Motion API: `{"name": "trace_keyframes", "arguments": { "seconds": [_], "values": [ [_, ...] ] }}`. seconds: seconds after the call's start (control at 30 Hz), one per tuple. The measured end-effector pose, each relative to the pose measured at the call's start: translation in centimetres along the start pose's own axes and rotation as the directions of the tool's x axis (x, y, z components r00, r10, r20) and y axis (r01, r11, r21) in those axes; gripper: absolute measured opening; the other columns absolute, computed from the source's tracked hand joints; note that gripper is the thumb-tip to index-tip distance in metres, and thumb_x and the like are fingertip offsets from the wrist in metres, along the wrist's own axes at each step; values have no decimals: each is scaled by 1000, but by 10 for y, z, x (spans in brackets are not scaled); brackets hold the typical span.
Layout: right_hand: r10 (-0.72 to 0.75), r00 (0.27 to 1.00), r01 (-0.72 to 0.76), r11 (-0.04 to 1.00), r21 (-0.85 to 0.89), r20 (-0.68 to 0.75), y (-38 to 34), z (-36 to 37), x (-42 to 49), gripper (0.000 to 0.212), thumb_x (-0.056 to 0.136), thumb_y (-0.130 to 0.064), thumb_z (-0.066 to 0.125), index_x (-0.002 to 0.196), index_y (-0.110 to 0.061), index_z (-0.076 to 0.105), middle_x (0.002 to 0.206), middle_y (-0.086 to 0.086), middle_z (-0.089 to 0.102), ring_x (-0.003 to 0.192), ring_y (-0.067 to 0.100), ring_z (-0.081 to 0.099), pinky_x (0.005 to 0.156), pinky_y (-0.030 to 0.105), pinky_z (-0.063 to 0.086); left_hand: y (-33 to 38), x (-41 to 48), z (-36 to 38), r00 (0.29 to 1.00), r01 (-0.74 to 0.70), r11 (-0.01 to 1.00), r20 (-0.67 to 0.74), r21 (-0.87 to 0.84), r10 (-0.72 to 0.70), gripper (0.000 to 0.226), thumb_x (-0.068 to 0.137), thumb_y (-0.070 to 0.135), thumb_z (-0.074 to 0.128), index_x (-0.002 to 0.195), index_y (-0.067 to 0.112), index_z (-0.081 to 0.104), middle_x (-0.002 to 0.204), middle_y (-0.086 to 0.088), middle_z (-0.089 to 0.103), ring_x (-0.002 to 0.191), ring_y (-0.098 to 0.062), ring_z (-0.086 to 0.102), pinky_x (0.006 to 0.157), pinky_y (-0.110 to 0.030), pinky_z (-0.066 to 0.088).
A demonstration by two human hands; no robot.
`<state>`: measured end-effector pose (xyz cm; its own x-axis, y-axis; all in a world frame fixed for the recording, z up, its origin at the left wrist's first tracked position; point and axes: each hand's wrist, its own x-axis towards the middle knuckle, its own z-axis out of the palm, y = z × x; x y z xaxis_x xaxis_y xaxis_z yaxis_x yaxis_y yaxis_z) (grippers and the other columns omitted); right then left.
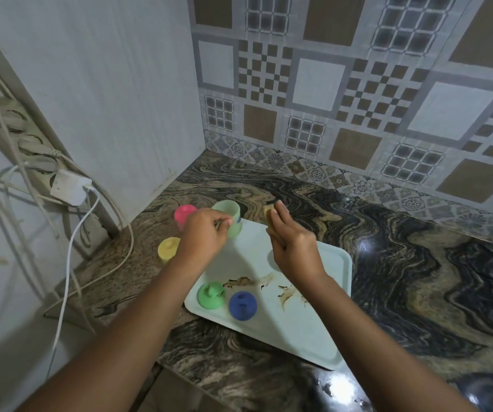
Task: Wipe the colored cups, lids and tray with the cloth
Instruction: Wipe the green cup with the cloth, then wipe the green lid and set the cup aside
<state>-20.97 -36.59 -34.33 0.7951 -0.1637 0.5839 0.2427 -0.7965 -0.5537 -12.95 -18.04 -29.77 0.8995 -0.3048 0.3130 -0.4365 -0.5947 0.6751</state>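
Dark marbled counter (417,263) in a tiled corner: the wiping is only partly done.

The left hand (202,233) holds the pale green cup (227,215) at the far corner of the tray (298,331), and the right hand (292,245) pinches the small tan cloth (269,211) just beside it, above the far edge. The pink cup (183,215) and yellow cup (168,248) stand on the counter, left of the tray. The green lid (211,295) and blue lid (243,305) lie on the tray's near side, and brown smears (248,281) beside them show, I think, that the tray is not wiped yet.
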Motion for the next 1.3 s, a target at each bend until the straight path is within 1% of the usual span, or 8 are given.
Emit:
{"name": "trace_keyframes", "arguments": {
  "seconds": [0.1,0.2,0.33,0.53,0.97,1.13,1.23,1.3],
  "values": [
    [21,990,-6,994,-112,137,26,21,28,42,95,-3,59,137,0,58,148,25,49,124,44,59,90,55,58,0,19,5,997,32,997,65,65,-36,13,91,12,68,95,7,79,94,-6,78,83,-20,70,69,-11,35],
    [49,960,13,976,-219,275,41,42,51,44,95,1,52,140,-1,52,153,26,43,119,50,60,78,58,60,-8,42,10,993,73,983,83,167,-88,19,95,17,62,102,10,78,102,-7,77,92,-23,69,64,-12,29],
    [95,924,24,952,-304,371,47,65,75,53,90,11,49,142,0,48,157,24,37,117,50,61,74,54,59,-29,78,26,982,125,958,103,257,-156,23,96,19,59,109,9,75,106,-13,75,98,-31,68,80,-28,47],
    [169,893,-13,936,-351,418,61,98,93,58,83,14,50,140,2,49,155,25,39,116,50,61,73,52,57,-62,117,53,964,179,898,113,403,-242,28,93,28,61,110,12,75,103,-13,73,93,-32,69,83,-38,55],
    [205,939,-157,970,-186,277,65,112,107,46,85,11,53,130,6,60,144,34,48,117,53,61,86,54,59,-95,132,82,906,156,821,252,549,-341,26,88,25,63,108,11,74,107,-15,72,101,-36,66,86,-41,56],
    [264,917,-225,961,-159,298,60,115,105,41,87,2,51,127,2,62,144,25,54,107,45,68,85,42,59,-95,128,81,910,131,795,247,592,-333,28,87,36,64,97,11,73,98,-15,68,95,-35,63,80,-41,53],
    [322,905,-298,946,-126,279,51,109,102,44,90,1,57,134,3,60,148,25,49,122,38,62,99,31,49,-85,123,77,934,122,804,208,582,-292,37,87,38,64,108,8,68,111,-14,64,111,-36,56,91,-44,48],
    [369,900,-376,926,-14,233,40,100,98,44,92,2,60,135,4,59,148,25,47,132,33,55,106,22,39,-74,121,69,966,85,853,168,515,-197,36,87,36,64,113,12,67,122,-13,62,117,-37,54,98,-46,46]
  ]
}}
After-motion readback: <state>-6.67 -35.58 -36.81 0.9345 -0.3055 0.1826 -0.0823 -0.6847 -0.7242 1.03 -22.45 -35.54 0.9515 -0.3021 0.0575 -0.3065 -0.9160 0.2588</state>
